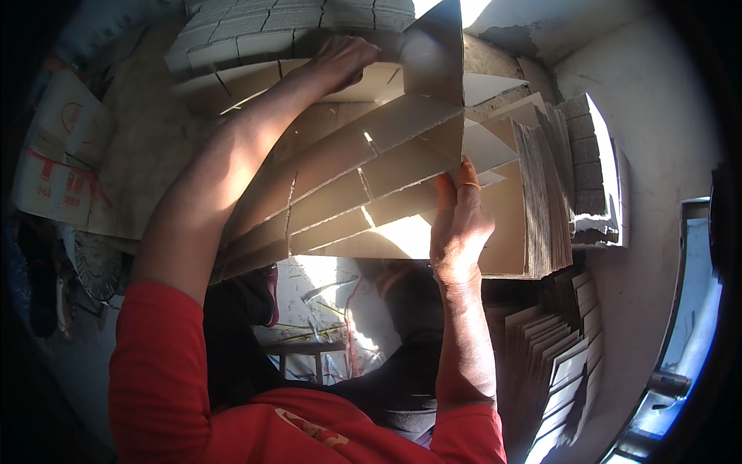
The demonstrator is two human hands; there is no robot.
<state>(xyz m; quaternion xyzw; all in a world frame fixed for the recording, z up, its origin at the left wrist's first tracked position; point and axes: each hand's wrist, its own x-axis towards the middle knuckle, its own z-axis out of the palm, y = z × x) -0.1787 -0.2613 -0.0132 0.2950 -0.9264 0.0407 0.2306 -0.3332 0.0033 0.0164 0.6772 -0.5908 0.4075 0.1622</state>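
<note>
Grip, right hand: the right hand (461, 224) is closed on the near edge of a fan of slotted brown cardboard divider strips (363, 193), fingers upright against the strip ends, a pale band on one finger
Grip, left hand: the left hand (344, 60) lies palm down over the far upper edge of the same strips, fingers curled over the top; whether it pinches a strip or only presses cannot be told
Where the strips are: held up in front of the chest between both hands, spread like a fan, wide at the right and narrowing toward the lower left, with sunlight falling through the slots
Step in hand: judged from the spread, the strips are being sorted or slotted together into a lattice, and the set looks part assembled
Next move calls for: lining up slot against slot while the right hand keeps the near ends even; the thin card is likely to bend if squeezed
Arm pose: the left forearm reaches long and diagonal up to the far edge; the right forearm rises almost straight, wrist slightly bent; both sleeves are red
Around: a tall upright stack of flat brown cardboard sheets (545, 193) stands just right of the right hand, more cut pieces (564, 371) lie lower right, and a white wall (657, 139) beyond
</note>
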